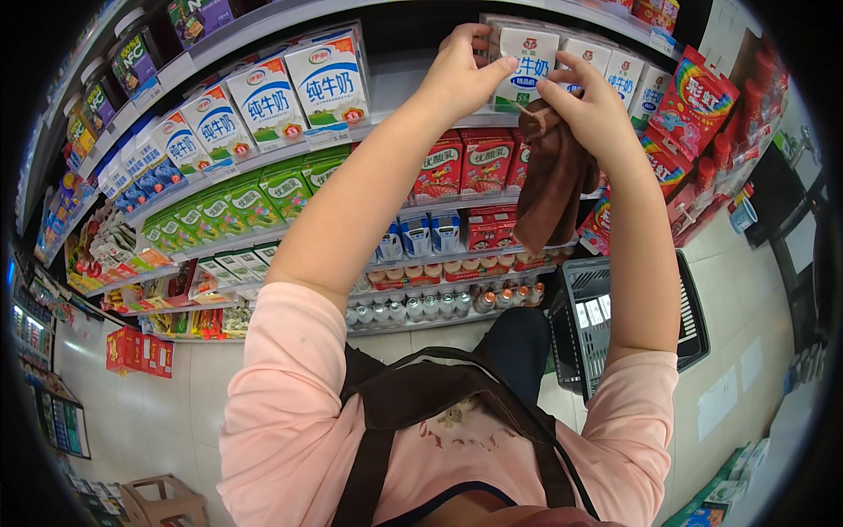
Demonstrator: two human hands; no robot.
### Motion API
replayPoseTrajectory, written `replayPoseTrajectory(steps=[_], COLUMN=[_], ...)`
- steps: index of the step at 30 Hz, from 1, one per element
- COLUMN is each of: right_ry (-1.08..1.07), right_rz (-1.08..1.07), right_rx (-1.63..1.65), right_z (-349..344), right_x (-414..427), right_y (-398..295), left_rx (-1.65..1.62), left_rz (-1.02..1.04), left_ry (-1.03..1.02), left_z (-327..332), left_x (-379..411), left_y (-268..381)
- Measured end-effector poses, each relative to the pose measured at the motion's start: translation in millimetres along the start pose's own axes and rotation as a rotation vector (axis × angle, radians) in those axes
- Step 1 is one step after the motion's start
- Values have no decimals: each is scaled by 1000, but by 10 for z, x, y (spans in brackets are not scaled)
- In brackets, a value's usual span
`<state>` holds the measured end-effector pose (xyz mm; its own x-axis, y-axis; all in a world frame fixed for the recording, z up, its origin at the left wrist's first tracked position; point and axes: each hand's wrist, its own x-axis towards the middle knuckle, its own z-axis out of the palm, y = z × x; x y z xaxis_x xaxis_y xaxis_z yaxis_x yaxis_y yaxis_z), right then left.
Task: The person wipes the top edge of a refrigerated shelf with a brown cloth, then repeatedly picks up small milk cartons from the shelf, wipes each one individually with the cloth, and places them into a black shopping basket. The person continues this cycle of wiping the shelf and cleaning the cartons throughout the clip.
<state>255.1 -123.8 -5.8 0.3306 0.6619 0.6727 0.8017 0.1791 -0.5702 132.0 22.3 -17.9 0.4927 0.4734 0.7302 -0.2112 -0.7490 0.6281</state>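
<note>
A white milk carton (pixel 527 49) with blue lettering stands at the front of the upper shelf, between my two hands. My left hand (pixel 471 76) grips its left side, thumb across the front and fingers around the edge. On the other side, my right hand (pixel 589 99) has its fingertips at the carton's right edge. A brown cloth (pixel 550 178) with a string loop hangs from that same hand, in front of the lower shelves. More cartons of the same kind (pixel 622 76) stand in a row to the right.
Other milk cartons (pixel 329 79) line the shelf at left, past a dark gap. Red drink boxes (pixel 441 165) and green ones (pixel 286 184) fill the shelf below. Skittles bags (pixel 695 99) hang at right. A black basket (pixel 691 316) holding boxes stands on the floor.
</note>
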Motion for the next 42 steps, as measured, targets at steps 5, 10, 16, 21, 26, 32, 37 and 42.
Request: replayPoseTrajectory(steps=[5, 10, 16, 21, 26, 32, 37, 42], right_ry=[-29, -41, -35, -8, 18, 78, 89, 139], right_rz=[37, -6, 1, -20, -37, -137, -151, -118], right_rx=[189, -76, -64, -7, 37, 119, 162, 257], right_z=[32, 30, 122, 159, 140, 125, 47, -26], right_x=[17, -12, -34, -87, -205, -366, -552, -916], right_y=[4, -96, -64, -7, -86, -156, -286, -513], left_rx=[-63, -177, -96, 79, 191, 119, 184, 194], left_rz=[-38, -134, -68, 72, 241, 386, 548, 658], left_ry=[1, 6, -27, 90, 170, 227, 261, 259], left_z=[-4, -35, -41, -14, 9, 22, -38, -41], left_x=[-10, -16, 41, 10, -99, -229, -374, -596], left_y=[-10, 23, -69, -109, -20, 106, 257, 448])
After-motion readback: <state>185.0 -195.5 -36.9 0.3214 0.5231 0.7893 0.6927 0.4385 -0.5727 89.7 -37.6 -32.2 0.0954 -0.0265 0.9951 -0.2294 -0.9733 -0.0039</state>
